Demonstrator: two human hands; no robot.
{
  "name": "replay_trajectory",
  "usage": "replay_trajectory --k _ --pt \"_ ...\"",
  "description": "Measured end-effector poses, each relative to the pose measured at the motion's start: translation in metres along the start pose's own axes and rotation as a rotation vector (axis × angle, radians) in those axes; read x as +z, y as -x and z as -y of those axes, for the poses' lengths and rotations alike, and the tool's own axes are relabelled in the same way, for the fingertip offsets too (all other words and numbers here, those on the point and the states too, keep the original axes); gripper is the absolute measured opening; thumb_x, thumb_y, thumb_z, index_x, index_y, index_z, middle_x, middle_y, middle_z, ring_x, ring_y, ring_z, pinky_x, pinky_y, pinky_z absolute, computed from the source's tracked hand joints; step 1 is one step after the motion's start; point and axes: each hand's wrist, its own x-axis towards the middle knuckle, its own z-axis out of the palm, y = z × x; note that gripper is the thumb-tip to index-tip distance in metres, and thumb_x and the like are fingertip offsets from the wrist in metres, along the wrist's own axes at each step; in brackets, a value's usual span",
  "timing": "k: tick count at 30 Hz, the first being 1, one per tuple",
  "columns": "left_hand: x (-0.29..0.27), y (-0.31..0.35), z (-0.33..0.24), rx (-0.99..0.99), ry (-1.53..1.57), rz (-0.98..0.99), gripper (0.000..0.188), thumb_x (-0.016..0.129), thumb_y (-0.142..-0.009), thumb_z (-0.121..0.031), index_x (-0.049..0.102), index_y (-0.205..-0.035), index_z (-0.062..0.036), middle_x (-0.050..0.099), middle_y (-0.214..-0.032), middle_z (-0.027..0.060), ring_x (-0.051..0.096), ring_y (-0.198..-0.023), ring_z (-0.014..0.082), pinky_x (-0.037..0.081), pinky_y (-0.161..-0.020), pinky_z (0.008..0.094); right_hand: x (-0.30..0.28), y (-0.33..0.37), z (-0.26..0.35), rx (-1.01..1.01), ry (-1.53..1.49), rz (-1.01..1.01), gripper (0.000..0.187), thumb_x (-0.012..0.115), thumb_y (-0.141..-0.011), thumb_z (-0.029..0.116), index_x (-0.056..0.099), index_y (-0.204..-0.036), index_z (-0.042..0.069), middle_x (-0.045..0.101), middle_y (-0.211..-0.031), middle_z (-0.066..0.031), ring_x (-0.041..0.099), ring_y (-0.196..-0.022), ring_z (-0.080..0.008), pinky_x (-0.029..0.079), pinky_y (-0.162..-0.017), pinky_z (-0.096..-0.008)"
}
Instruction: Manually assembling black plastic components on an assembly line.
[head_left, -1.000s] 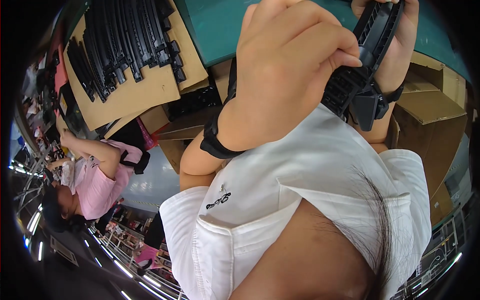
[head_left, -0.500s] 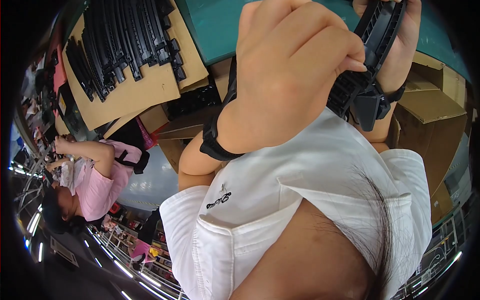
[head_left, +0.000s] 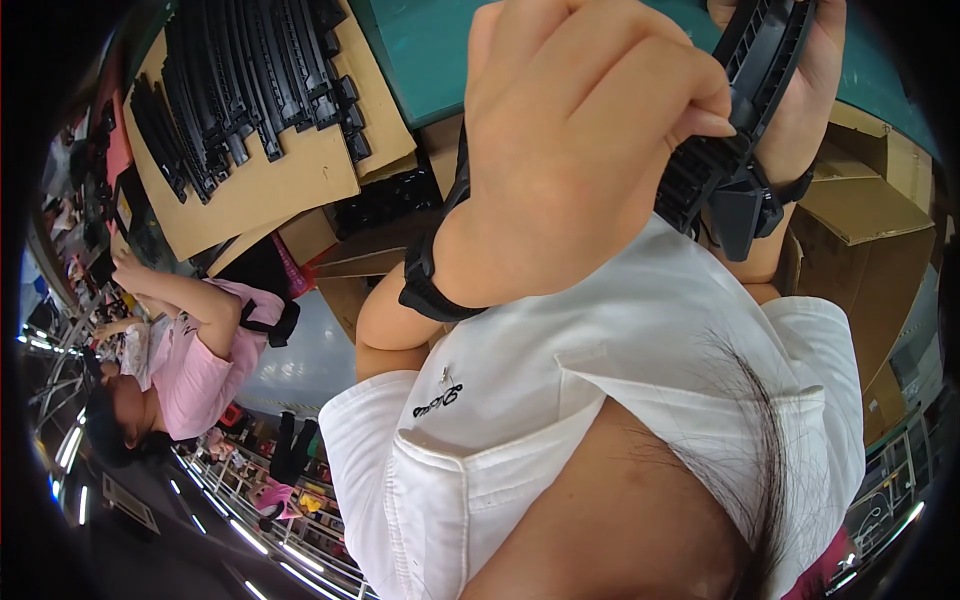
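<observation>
A long, curved black plastic strip (head_left: 765,65) with ribbed edges rises at the upper right. Behind it my right hand (head_left: 815,85) is wrapped round it, partly hidden by the part. My left hand (head_left: 590,150) is raised in front, its fingers curled and its thumb and forefinger pinched at the strip's lower left edge. Whatever lies in that pinch is too small or too hidden to name. Below the strip sits a blocky black plastic piece (head_left: 740,210); whether it is joined to the strip I cannot tell.
Several similar black strips (head_left: 250,70) lie in a row on cardboard (head_left: 290,185) at the upper left. The work surface (head_left: 430,50) is green. Open cardboard boxes (head_left: 860,210) stand to the right. A co-worker in pink (head_left: 205,350) is at the left.
My left hand has shifted very slightly; its pinch and my right hand's hold look the same. The co-worker's arm at the left has risen.
</observation>
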Motion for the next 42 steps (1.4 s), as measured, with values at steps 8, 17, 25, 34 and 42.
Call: replay_trajectory --k 8,17,25,34,42 --pt "-0.003 0.001 -0.004 -0.001 -0.038 0.015 0.018 0.081 -0.075 0.001 0.076 -0.091 -0.0057 0.069 -0.091 0.0054 0.063 -0.084 0.0199 0.05 -0.074 0.0296 -0.002 0.001 0.002 0.015 0.043 -0.013 0.015 0.061 -0.099 0.009 0.055 -0.086 0.004 0.06 -0.074 -0.0027 0.059 -0.067 -0.0127 0.057 -0.071 -0.0274" --pt "-0.008 -0.001 -0.009 0.0 -0.082 0.031 0.02 0.082 -0.072 0.002 0.077 -0.09 -0.0071 0.07 -0.091 0.0056 0.063 -0.084 0.02 0.05 -0.074 0.0297 -0.004 0.001 0.004 0.034 0.094 0.016 0.015 0.061 -0.099 0.01 0.055 -0.086 0.005 0.06 -0.074 -0.0027 0.059 -0.066 -0.0126 0.057 -0.071 -0.0273" --pt "-0.014 -0.008 -0.012 0.011 -0.118 0.042 0.022 0.083 -0.071 0.002 0.078 -0.089 -0.0084 0.07 -0.09 0.0057 0.063 -0.084 0.0201 0.05 -0.074 0.0298 0.003 0.002 0.005 0.05 0.02 0.02 0.016 0.061 -0.099 0.01 0.054 -0.086 0.004 0.058 -0.075 -0.0022 0.058 -0.067 -0.0123 0.057 -0.071 -0.0275" --pt "0.004 -0.009 -0.03 -1.072 0.999 -0.192 0.018 0.076 -0.093 -0.026 0.072 -0.092 -0.0086 0.067 -0.084 0.0001 0.062 -0.084 0.0129 0.047 -0.068 0.0256 0.015 0.005 0.005 0.026 -0.001 -0.001 0.016 0.06 -0.1 0.011 0.054 -0.087 0.004 0.056 -0.077 -0.0019 0.058 -0.069 -0.0124 0.056 -0.072 -0.028" --pt "-0.029 -0.021 0.002 -1.211 1.212 0.55 0.044 0.076 -0.094 -0.039 0.064 -0.111 -0.0001 0.071 -0.09 0.0046 0.066 -0.081 0.012 0.051 -0.069 0.0244 0.022 0.009 -0.006 0.069 -0.019 0.046 0.011 0.059 -0.1 0.009 0.054 -0.093 0.002 0.057 -0.079 -0.003 0.058 -0.07 -0.0122 0.054 -0.07 -0.028"
